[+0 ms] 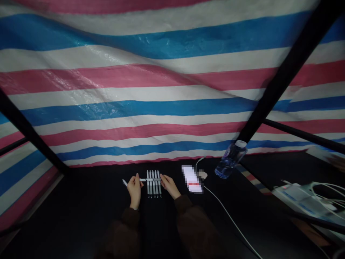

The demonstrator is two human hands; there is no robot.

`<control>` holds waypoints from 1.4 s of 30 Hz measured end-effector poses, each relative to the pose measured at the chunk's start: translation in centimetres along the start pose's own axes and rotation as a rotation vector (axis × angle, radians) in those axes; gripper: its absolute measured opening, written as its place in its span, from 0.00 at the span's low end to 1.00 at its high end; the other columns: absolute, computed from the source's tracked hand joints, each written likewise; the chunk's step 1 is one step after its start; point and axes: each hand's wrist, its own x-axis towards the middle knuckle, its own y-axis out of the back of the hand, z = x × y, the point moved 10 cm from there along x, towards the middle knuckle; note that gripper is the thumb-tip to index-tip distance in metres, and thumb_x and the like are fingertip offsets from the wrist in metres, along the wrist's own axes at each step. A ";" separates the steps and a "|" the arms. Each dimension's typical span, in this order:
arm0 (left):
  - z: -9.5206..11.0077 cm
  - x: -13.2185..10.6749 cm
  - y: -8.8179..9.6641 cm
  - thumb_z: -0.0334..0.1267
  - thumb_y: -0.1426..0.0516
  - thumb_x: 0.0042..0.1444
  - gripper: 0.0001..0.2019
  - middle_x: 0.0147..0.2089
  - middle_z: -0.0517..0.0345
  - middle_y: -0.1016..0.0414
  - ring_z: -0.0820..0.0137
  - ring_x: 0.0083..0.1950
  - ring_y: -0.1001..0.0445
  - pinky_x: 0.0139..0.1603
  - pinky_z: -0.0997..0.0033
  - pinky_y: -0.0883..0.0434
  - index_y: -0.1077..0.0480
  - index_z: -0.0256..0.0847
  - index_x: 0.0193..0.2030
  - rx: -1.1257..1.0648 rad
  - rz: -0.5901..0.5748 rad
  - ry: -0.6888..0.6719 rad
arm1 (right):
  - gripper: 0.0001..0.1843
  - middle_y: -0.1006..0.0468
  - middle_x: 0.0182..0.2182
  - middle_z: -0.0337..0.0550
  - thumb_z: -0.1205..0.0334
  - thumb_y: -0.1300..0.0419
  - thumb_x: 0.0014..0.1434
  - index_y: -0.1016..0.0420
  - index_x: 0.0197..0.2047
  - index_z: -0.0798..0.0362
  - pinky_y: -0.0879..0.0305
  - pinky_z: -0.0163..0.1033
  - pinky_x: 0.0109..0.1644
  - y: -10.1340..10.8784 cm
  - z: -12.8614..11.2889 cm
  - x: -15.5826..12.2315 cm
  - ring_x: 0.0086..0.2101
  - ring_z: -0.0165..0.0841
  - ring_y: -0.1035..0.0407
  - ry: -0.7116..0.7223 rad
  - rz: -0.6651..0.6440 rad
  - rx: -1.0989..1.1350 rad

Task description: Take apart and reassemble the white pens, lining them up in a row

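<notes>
Several white-and-grey pens (154, 190) lie side by side in a row on the black table, their lengths pointing away from me. Crosswise over that row is another pen (143, 179), which I hold level at both ends. My left hand (134, 190) pinches its left end, and my right hand (169, 185) grips the right end. Whether the held pen touches the row I cannot tell. Just beyond my left hand, one more white pen (124, 182) sticks out, partly hidden by the hand.
Right of my hands lies a phone (192, 178) with a blurred screen, beside a pale plug (202, 175) and a white cable (223, 205). A clear water bottle (231, 160) leans near a black post (280, 79). A striped tarp (151, 108) hangs behind; cables (323, 196) lie at far right.
</notes>
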 end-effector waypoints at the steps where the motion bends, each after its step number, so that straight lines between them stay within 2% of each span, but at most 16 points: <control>1: 0.0 0.0 0.0 0.53 0.48 0.52 0.19 0.13 0.65 0.40 0.77 0.16 0.41 0.19 0.76 0.43 0.39 0.40 0.19 0.003 0.002 -0.001 | 0.27 0.43 0.14 0.31 0.35 0.45 0.46 0.41 0.20 0.53 0.60 0.31 0.19 -0.1 -0.1 0.0 0.16 0.22 0.53 0.007 -0.017 -0.003; 6: 0.1 0.0 0.0 0.53 0.48 0.52 0.20 0.13 0.65 0.39 0.77 0.16 0.41 0.19 0.76 0.43 0.39 0.40 0.18 0.025 -0.003 -0.006 | 0.28 0.44 0.15 0.32 0.36 0.43 0.45 0.42 0.17 0.53 0.56 0.31 0.21 -0.6 -0.7 0.0 0.18 0.23 0.51 0.079 -0.061 -0.050; 10: 0.4 -0.1 -0.1 0.52 0.48 0.52 0.20 0.13 0.65 0.40 0.78 0.16 0.42 0.19 0.77 0.43 0.39 0.40 0.18 0.010 0.001 -0.008 | 0.30 0.45 0.13 0.32 0.33 0.47 0.47 0.42 0.17 0.53 0.57 0.32 0.21 -0.2 0.0 0.0 0.17 0.23 0.52 0.013 -0.021 -0.032; 14: 0.3 -0.1 0.0 0.52 0.47 0.52 0.19 0.13 0.66 0.40 0.77 0.16 0.41 0.19 0.77 0.43 0.39 0.39 0.19 -0.015 0.008 0.007 | 0.26 0.42 0.15 0.31 0.36 0.43 0.46 0.40 0.21 0.53 0.58 0.31 0.21 -0.5 -0.3 0.0 0.17 0.23 0.52 0.032 -0.064 -0.029; 17: 0.1 -0.1 -0.1 0.53 0.47 0.51 0.19 0.13 0.66 0.40 0.77 0.16 0.41 0.20 0.77 0.43 0.39 0.39 0.19 -0.011 -0.001 0.008 | 0.28 0.44 0.15 0.31 0.35 0.42 0.44 0.41 0.18 0.53 0.57 0.31 0.22 -0.6 -0.5 0.0 0.18 0.23 0.52 0.055 -0.070 -0.066; 22: -0.1 0.1 -0.1 0.53 0.48 0.52 0.20 0.13 0.65 0.40 0.77 0.16 0.41 0.20 0.76 0.43 0.39 0.40 0.18 0.013 -0.002 0.002 | 0.30 0.45 0.14 0.32 0.32 0.48 0.46 0.42 0.16 0.53 0.57 0.32 0.21 -0.5 -0.1 0.0 0.17 0.23 0.52 0.004 -0.036 -0.052; 28: -0.1 0.1 0.0 0.54 0.48 0.51 0.21 0.13 0.65 0.40 0.77 0.16 0.41 0.19 0.76 0.43 0.40 0.41 0.18 0.029 0.003 0.009 | 0.27 0.44 0.15 0.31 0.37 0.43 0.46 0.42 0.18 0.53 0.54 0.32 0.23 -0.6 -1.4 -0.3 0.19 0.24 0.50 0.120 -0.055 -0.100; 34: -0.3 0.1 0.0 0.56 0.48 0.51 0.21 0.13 0.65 0.41 0.77 0.16 0.42 0.19 0.76 0.44 0.39 0.40 0.19 0.004 -0.004 0.006 | 0.30 0.45 0.14 0.32 0.32 0.47 0.46 0.42 0.17 0.53 0.56 0.32 0.22 -0.6 -0.5 -0.2 0.18 0.24 0.51 0.019 -0.042 -0.088; 39: -0.3 0.1 0.1 0.55 0.48 0.51 0.21 0.13 0.65 0.40 0.77 0.16 0.42 0.19 0.77 0.44 0.39 0.40 0.19 0.008 0.011 0.004 | 0.28 0.45 0.15 0.32 0.36 0.43 0.45 0.42 0.17 0.53 0.55 0.32 0.23 -0.7 -1.7 -0.5 0.19 0.25 0.50 0.098 -0.053 -0.125; 42: -0.2 0.1 0.0 0.57 0.48 0.50 0.22 0.13 0.65 0.40 0.77 0.16 0.42 0.18 0.77 0.44 0.39 0.40 0.18 0.009 0.006 0.004 | 0.29 0.47 0.13 0.31 0.35 0.46 0.47 0.43 0.15 0.52 0.57 0.33 0.23 -0.7 -1.3 -0.5 0.18 0.25 0.52 0.074 -0.051 -0.153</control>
